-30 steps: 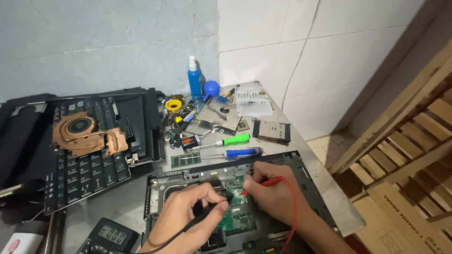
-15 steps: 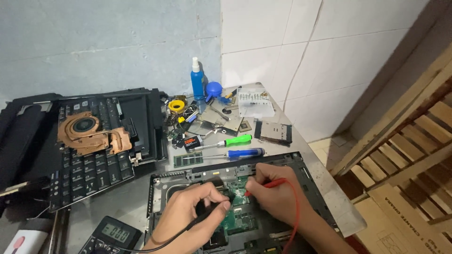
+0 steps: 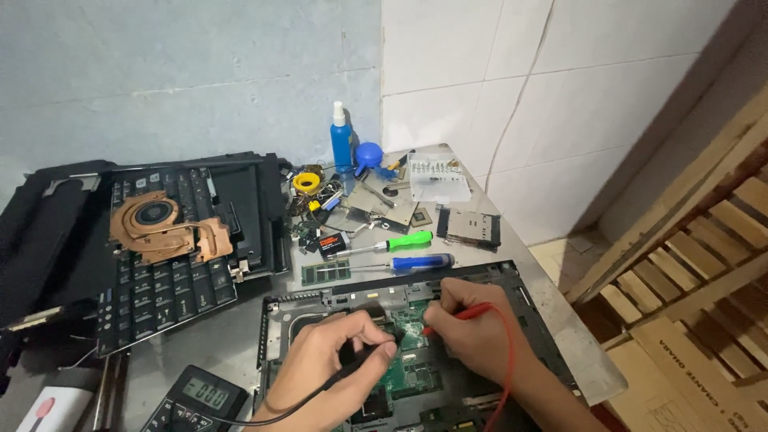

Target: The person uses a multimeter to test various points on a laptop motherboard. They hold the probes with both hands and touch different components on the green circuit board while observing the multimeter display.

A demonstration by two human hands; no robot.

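Along the left edge of the table [image 3: 564,324], a black bag [image 3: 40,240], and just beside it a loose keyboard [image 3: 160,300] with a copper cooler and fan [image 3: 164,228] lying on top. At the near left corner, a dark meter [image 3: 196,400] with a lit display, its black lead trailing rightward toward the left hand [image 3: 320,376]. Fingers [image 3: 376,342] of that hand pinched together around a black probe [image 3: 356,358], tip angled down into the opened laptop base [image 3: 276,320] at the near edge. In the middle of that base, a bare green circuit board [image 3: 412,320], lying between the two hands. Farther back toward the wall, a memory stick [image 3: 326,273], a green screwdriver [image 3: 400,240] and a blue screwdriver [image 3: 418,262] side by side, a blue spray bottle [image 3: 342,144] upright among small parts and metal plates. To the right of the board, the right hand [image 3: 476,332], fingers [image 3: 448,298] closed in a pinch on a red probe [image 3: 468,312], its tip pointing left onto the board, its red lead curving down off the near edge. Judged from all this: in the middle of probing, both tips set on or very near the board at once; exact contact points too small to make out. Calling next, most likely, for steady wrists, light pressure, and care not to bridge close-packed parts when shifting either tip. Beyond the right edge, slatted wooden frames [image 3: 688,240] leaning by a tiled wall.
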